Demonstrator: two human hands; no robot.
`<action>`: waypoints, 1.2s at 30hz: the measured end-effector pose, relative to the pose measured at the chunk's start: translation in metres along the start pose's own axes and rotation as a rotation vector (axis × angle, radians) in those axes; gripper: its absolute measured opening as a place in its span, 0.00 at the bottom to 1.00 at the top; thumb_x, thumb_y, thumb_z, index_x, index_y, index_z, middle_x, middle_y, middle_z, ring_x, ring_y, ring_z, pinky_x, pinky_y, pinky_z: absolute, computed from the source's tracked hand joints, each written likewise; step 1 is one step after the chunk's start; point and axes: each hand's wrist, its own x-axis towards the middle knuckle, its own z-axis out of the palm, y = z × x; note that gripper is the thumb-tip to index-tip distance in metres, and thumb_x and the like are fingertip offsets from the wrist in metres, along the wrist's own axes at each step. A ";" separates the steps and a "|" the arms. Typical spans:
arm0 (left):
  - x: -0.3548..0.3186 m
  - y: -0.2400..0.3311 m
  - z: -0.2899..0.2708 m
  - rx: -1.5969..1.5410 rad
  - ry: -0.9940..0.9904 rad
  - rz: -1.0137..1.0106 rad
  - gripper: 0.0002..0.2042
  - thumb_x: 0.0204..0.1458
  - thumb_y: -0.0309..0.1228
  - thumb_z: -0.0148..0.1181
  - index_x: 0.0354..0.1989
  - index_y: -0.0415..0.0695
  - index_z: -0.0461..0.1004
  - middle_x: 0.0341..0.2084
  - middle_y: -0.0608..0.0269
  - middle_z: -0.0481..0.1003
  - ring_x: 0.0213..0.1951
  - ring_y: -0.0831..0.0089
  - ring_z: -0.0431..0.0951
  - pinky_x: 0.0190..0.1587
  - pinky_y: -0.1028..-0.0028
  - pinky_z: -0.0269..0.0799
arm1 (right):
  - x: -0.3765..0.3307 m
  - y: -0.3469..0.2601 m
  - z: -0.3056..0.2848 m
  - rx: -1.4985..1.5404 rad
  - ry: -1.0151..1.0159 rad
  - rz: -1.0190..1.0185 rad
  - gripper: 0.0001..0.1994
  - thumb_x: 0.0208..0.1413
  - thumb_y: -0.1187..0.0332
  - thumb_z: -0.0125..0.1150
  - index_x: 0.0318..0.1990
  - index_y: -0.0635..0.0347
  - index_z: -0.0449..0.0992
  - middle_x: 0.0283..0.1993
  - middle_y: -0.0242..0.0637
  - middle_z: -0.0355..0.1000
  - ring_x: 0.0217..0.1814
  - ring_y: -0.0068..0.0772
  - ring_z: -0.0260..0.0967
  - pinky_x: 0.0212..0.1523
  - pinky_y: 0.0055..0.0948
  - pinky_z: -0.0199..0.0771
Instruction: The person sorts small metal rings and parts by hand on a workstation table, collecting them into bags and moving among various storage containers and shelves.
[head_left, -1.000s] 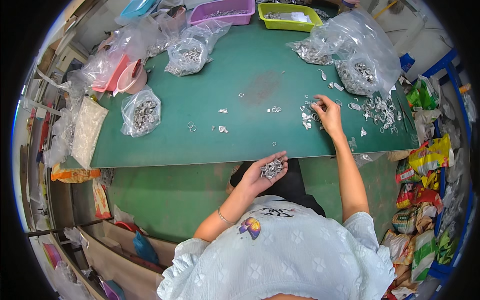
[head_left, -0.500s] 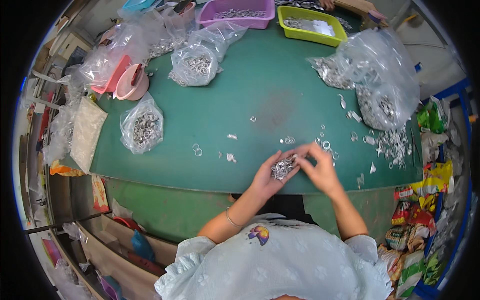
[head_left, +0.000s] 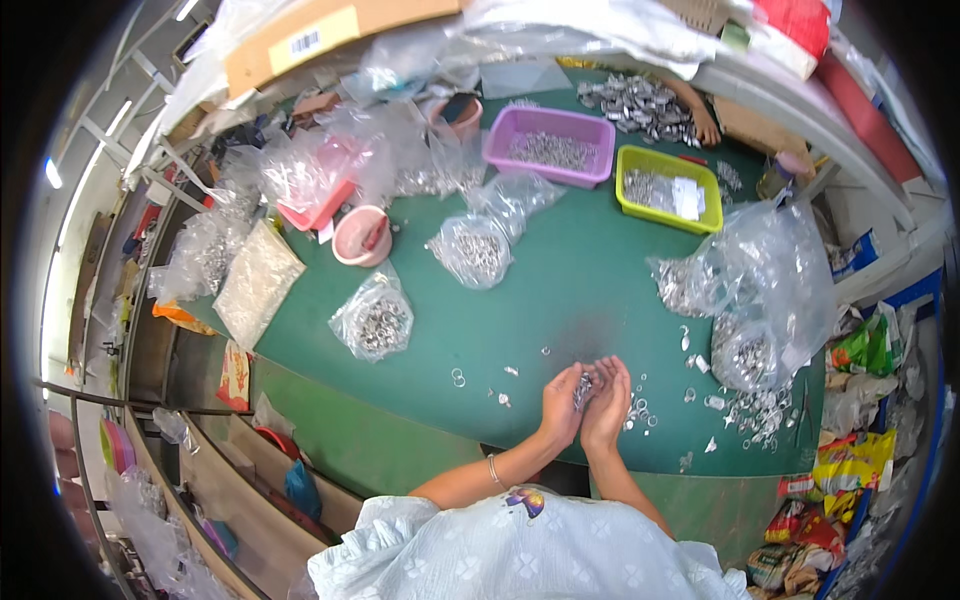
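My left hand (head_left: 561,408) is cupped around a small heap of silvery metal rings (head_left: 583,390), with its fingers curled against them. On the other side my right hand (head_left: 607,408) is cupped too, fingers together and raised, so the rings sit between both palms. Part of the heap is hidden by the fingers. Just right of my hands, loose rings (head_left: 640,412) lie on the green table (head_left: 470,330). A larger scattered pile of metal pieces (head_left: 760,412) lies farther right.
Clear bags of metal parts stand on the table: one (head_left: 375,318) at left, one (head_left: 475,252) behind, big ones (head_left: 765,270) at right. A purple basin (head_left: 550,115), a lime-green basin (head_left: 670,190) and a pink bowl (head_left: 362,236) are farther back. Another person's hand (head_left: 706,128) touches flat metal pieces.
My right hand has turned from picking over the rings to cupping beside my left hand, enclosing them. The view has tilted up, showing more of the table's far side.
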 end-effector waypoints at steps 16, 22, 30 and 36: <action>-0.032 0.078 0.058 1.104 -0.342 1.066 0.05 0.42 0.17 0.51 0.28 0.38 0.71 0.35 0.56 0.72 0.46 0.62 0.70 0.54 0.64 0.59 | 0.008 -0.021 0.046 0.828 -0.391 0.462 0.18 0.58 0.61 0.39 0.47 0.64 0.65 0.48 0.44 0.64 0.55 0.40 0.58 0.58 0.35 0.58; -0.026 0.089 0.064 1.043 -0.511 1.057 0.08 0.41 0.15 0.48 0.28 0.38 0.72 0.35 0.55 0.72 0.42 0.60 0.72 0.55 0.63 0.59 | 0.021 -0.004 0.027 0.955 -0.316 0.531 0.15 0.58 0.63 0.38 0.43 0.64 0.67 0.44 0.44 0.66 0.51 0.42 0.62 0.55 0.35 0.62; -0.025 0.095 0.087 0.828 -0.578 0.983 0.13 0.36 0.11 0.43 0.26 0.38 0.72 0.28 0.54 0.71 0.33 0.60 0.73 0.41 0.66 0.69 | 0.019 -0.045 0.045 0.853 -0.071 0.432 0.12 0.56 0.65 0.39 0.33 0.62 0.68 0.35 0.40 0.69 0.39 0.38 0.67 0.40 0.35 0.70; 0.029 0.215 0.242 0.820 -0.592 1.467 0.05 0.44 0.16 0.49 0.29 0.35 0.70 0.29 0.50 0.72 0.35 0.57 0.72 0.42 0.65 0.66 | 0.037 -0.070 0.017 0.905 0.043 0.496 0.08 0.52 0.66 0.47 0.29 0.61 0.68 0.29 0.39 0.68 0.31 0.35 0.66 0.25 0.28 0.66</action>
